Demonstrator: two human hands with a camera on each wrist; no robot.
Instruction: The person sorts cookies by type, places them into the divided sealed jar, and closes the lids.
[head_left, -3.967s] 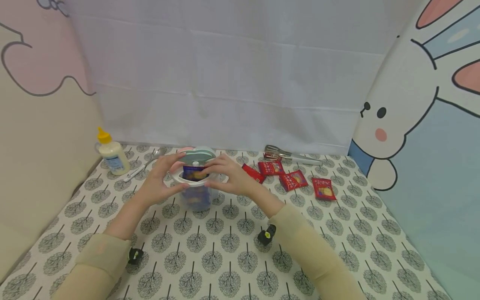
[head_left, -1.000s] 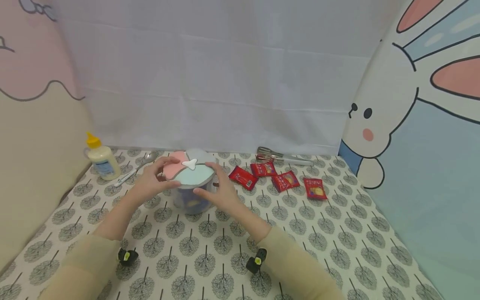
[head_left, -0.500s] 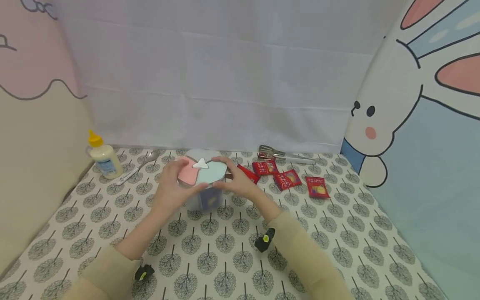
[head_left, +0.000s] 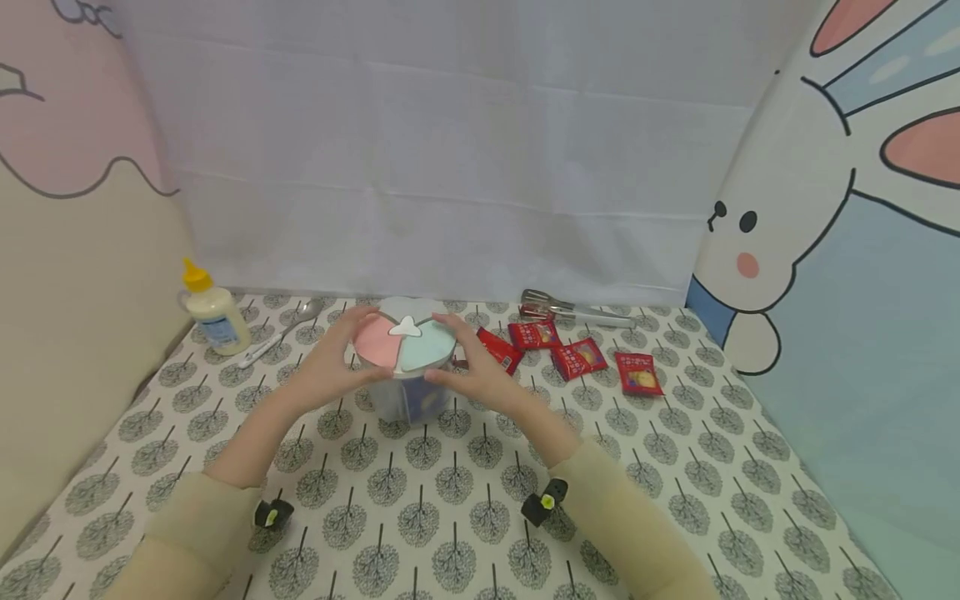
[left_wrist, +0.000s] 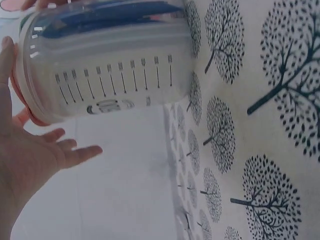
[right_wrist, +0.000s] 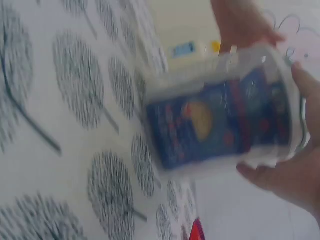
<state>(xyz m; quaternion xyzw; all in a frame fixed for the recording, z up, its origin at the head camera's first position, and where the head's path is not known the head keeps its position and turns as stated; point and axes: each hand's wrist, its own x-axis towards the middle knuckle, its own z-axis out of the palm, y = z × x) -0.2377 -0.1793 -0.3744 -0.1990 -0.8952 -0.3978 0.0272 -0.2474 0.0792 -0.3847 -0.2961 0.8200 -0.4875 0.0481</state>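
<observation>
As two cream sleeves [head_left: 191,537] slanted in from the bottom of the frame, the left grip [head_left: 324,371] and the right grip [head_left: 480,371] met a lidded jar [head_left: 392,398] just left of centre. It stood upright on the tree-printed bench [head_left: 450,542], directly between the two. Each grip was spread wide, thumb at the front and fingers round the side of the pink and green lid [head_left: 405,354], holding its rim; the left wrist view showed some left fingers stretched free of it. Blue packets [right_wrist: 200,120] showed through the clear wall. Right of centre, red packets [head_left: 579,358] lay scattered. At middle left lay a spoon [head_left: 281,333], with a yellow-capped bottle [head_left: 220,321] standing near it. Metal tongs [head_left: 588,317] lay behind the red packets, and a white curtain [head_left: 450,167] filled the upper middle.
</observation>
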